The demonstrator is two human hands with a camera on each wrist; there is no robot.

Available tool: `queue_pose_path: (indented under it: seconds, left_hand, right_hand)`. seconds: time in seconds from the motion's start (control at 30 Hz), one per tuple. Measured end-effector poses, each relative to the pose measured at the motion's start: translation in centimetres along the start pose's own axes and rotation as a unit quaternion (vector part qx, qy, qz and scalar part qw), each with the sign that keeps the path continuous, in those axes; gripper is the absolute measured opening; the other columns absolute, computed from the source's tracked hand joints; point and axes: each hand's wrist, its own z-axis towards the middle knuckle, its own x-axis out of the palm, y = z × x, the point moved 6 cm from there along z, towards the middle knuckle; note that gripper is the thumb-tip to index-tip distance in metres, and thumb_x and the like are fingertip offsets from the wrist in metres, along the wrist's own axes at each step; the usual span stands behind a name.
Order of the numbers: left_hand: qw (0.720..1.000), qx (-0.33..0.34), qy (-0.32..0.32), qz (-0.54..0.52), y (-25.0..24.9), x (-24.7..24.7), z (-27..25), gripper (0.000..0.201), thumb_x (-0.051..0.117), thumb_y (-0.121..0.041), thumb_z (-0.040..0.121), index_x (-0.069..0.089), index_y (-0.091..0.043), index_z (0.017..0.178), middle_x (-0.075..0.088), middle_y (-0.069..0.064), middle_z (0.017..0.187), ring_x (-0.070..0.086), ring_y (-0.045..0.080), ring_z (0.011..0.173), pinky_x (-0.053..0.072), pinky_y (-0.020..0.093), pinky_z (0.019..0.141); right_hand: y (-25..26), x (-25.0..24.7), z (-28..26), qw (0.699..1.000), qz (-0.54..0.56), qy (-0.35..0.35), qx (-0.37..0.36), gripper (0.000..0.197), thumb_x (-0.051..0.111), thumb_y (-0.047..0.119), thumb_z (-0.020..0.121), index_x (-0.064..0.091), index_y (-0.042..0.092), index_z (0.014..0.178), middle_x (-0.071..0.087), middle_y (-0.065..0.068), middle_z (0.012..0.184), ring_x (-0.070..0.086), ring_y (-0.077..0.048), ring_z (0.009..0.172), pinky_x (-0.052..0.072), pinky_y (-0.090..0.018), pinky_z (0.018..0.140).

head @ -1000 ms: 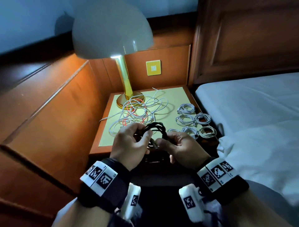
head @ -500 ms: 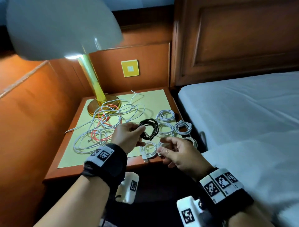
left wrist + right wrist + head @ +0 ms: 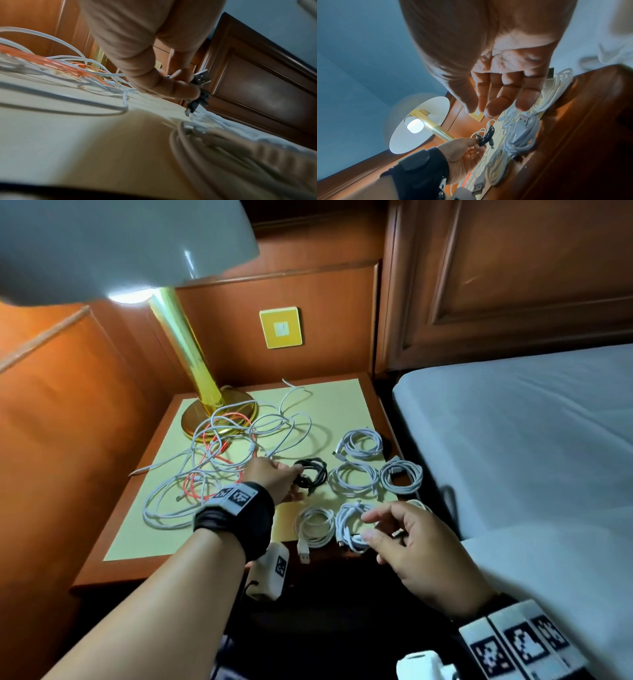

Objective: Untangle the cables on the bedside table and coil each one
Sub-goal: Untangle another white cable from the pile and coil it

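My left hand [image 3: 274,479] pinches a coiled black cable [image 3: 311,473] low over the yellow mat [image 3: 335,405] of the bedside table, just left of the white coils. Its plugs [image 3: 202,77] stick out past my fingers in the left wrist view. A tangle of white and orange cables [image 3: 219,457] lies at the mat's left, by the lamp base. Several coiled white cables [image 3: 363,443] sit at the right side. My right hand [image 3: 400,537] hovers over the front coils with fingers relaxed and empty [image 3: 501,97].
A brass lamp [image 3: 191,361] with a wide white shade stands at the table's back left. A white bed [image 3: 531,440] borders the table on the right, with a dark wooden headboard behind. Wood panelling closes the left side.
My right hand let go of the black coil and drew back. My left hand carried the coil forward over the mat, down beside the white coils. The head view swung right and closer.
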Motion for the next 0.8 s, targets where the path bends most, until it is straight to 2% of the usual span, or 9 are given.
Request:
queue_pose_path:
  seconds: [0.1, 0.23, 0.3, 0.37, 0.43, 0.53, 0.6, 0.73, 0.8]
  left_hand:
    - [0.999, 0.005, -0.012, 0.038, -0.1, -0.2, 0.1, 0.031, 0.068, -0.010, 0.092, 0.053, -0.006, 0.066, 0.060, 0.014, 0.054, 0.064, 0.022, 0.044, 0.062, 0.052, 0.074]
    - [0.985, 0.056, 0.001, 0.162, -0.4, -1.5, -0.2, 0.025, 0.067, -0.017, 0.094, 0.067, -0.002, 0.074, 0.069, 0.008, 0.057, 0.068, 0.017, 0.050, 0.062, 0.031, 0.061]
    - [0.971, 0.086, 0.007, 0.222, -0.3, -2.4, -0.4, 0.021, 0.068, -0.017, 0.093, 0.067, -0.006, 0.076, 0.072, 0.008, 0.063, 0.072, 0.023, 0.058, 0.063, 0.037, 0.067]
    - [0.950, 0.114, 0.014, 0.290, -0.3, -3.5, -0.7, 0.015, 0.071, -0.021, 0.090, 0.066, -0.014, 0.078, 0.072, 0.006, 0.075, 0.072, 0.027, 0.071, 0.062, 0.039, 0.071]
    - [0.916, 0.126, 0.041, 0.379, 0.0, -4.5, -1.2, 0.009, 0.074, -0.027, 0.086, 0.067, -0.022, 0.083, 0.069, 0.000, 0.091, 0.066, 0.022, 0.082, 0.056, 0.031, 0.071]
    - [0.855, 0.124, 0.094, 0.496, 1.3, -5.7, -2.1, 0.021, 0.076, -0.036, 0.083, 0.065, -0.028, 0.099, 0.065, -0.008, 0.099, 0.060, 0.014, 0.091, 0.051, 0.028, 0.076]
    - [0.838, 0.112, 0.113, 0.522, 2.1, -6.5, -2.4, 0.024, 0.076, -0.035, 0.082, 0.064, -0.026, 0.101, 0.064, -0.008, 0.097, 0.060, 0.013, 0.089, 0.052, 0.027, 0.076]
    - [0.824, 0.113, 0.109, 0.544, 2.4, -8.4, -2.6, 0.015, 0.071, -0.031, 0.087, 0.067, -0.018, 0.093, 0.066, -0.003, 0.090, 0.058, 0.014, 0.080, 0.042, 0.020, 0.057]
    - [0.817, 0.107, 0.110, 0.555, 2.7, -9.7, -2.7, 0.014, 0.068, -0.027, 0.090, 0.069, -0.014, 0.095, 0.068, 0.001, 0.093, 0.059, 0.016, 0.081, 0.041, 0.021, 0.060]
  right_hand:
    - [-0.2, 0.1, -0.1, 1.000, -0.017, 0.003, -0.002, 0.010, 0.074, 0.025, 0.087, 0.068, 0.033, 0.090, 0.069, 0.004, 0.075, 0.066, -0.023, 0.064, 0.055, -0.036, 0.068]
    - [0.3, 0.1, -0.5, 1.000, -0.021, 0.014, 0.000, 0.011, 0.074, 0.024, 0.087, 0.069, 0.032, 0.091, 0.069, 0.004, 0.077, 0.066, -0.024, 0.065, 0.054, -0.033, 0.067]
    - [0.4, 0.1, -0.6, 0.999, -0.028, 0.015, -0.002, 0.011, 0.075, 0.024, 0.087, 0.069, 0.031, 0.092, 0.069, 0.004, 0.077, 0.064, -0.023, 0.062, 0.054, -0.032, 0.065]
    - [0.6, 0.2, -0.5, 0.999, -0.039, 0.013, -0.007, 0.011, 0.076, 0.024, 0.086, 0.069, 0.031, 0.092, 0.068, 0.006, 0.074, 0.062, -0.016, 0.057, 0.053, -0.028, 0.062]
    - [0.8, 0.6, -0.6, 0.998, -0.055, 0.015, -0.007, 0.010, 0.076, 0.025, 0.086, 0.069, 0.031, 0.091, 0.068, 0.009, 0.073, 0.062, -0.008, 0.057, 0.051, -0.022, 0.061]
    - [1.0, 1.6, -0.6, 0.997, -0.075, 0.023, -0.004, 0.008, 0.075, 0.029, 0.086, 0.069, 0.031, 0.091, 0.067, 0.015, 0.072, 0.061, -0.003, 0.058, 0.048, -0.018, 0.063]
    - [1.7, 2.4, -0.6, 0.995, -0.089, 0.031, -0.011, 0.007, 0.075, 0.029, 0.086, 0.070, 0.031, 0.090, 0.067, 0.014, 0.073, 0.060, -0.002, 0.059, 0.045, -0.013, 0.061]
    - [4.2, 4.1, -0.3, 0.993, -0.101, 0.048, -0.028, 0.005, 0.074, 0.028, 0.088, 0.070, 0.029, 0.091, 0.068, 0.007, 0.076, 0.057, 0.002, 0.059, 0.044, -0.010, 0.061]
    - [5.6, 5.2, 0.1, 0.994, -0.091, 0.058, -0.033, 0.004, 0.073, 0.029, 0.088, 0.070, 0.029, 0.092, 0.068, 0.008, 0.076, 0.061, 0.002, 0.063, 0.048, -0.012, 0.063]
